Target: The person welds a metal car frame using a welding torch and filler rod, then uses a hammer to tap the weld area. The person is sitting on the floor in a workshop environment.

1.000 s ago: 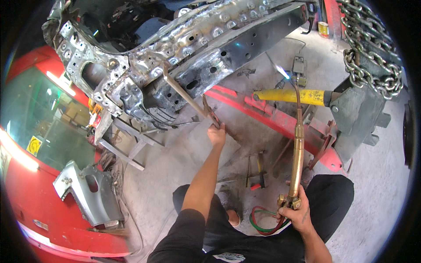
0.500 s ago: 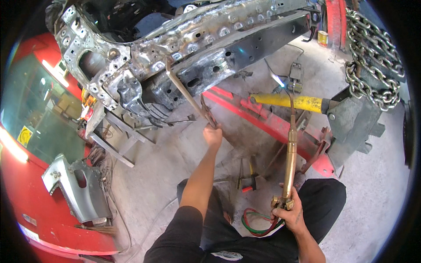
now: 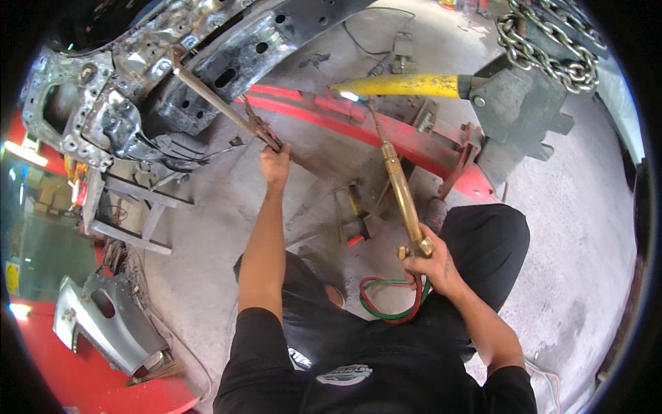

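My left hand (image 3: 274,165) is closed round a long metal bar (image 3: 214,100) with a bent tip. A shorter rusty-brown piece (image 3: 258,125) lies along the bar in the same grip; its kind is unclear. The bar's tip overlaps the bare metal car body frame (image 3: 141,58) in view; I cannot tell whether they touch. In my right hand (image 3: 436,263) is a brass gas torch (image 3: 398,181), gripped near its valve knobs. A bright flame (image 3: 350,96) burns at its thin nozzle, close to the yellow bar (image 3: 407,85). Red and green hoses (image 3: 386,314) loop below that hand.
Past the torch stretches a red steel beam (image 3: 310,117), with heavy chains (image 3: 548,52) over a grey bracket at right. A tool with a red end (image 3: 357,238) lies on the floor. At left are a silver fender panel (image 3: 121,331), a metal stand (image 3: 138,207) and a red vehicle (image 3: 41,372).
The view has shifted, so the scene sits further left and higher. The torch has swung left, its flame moving from beyond the yellow bar to near that bar's left end. Both grips are unchanged.
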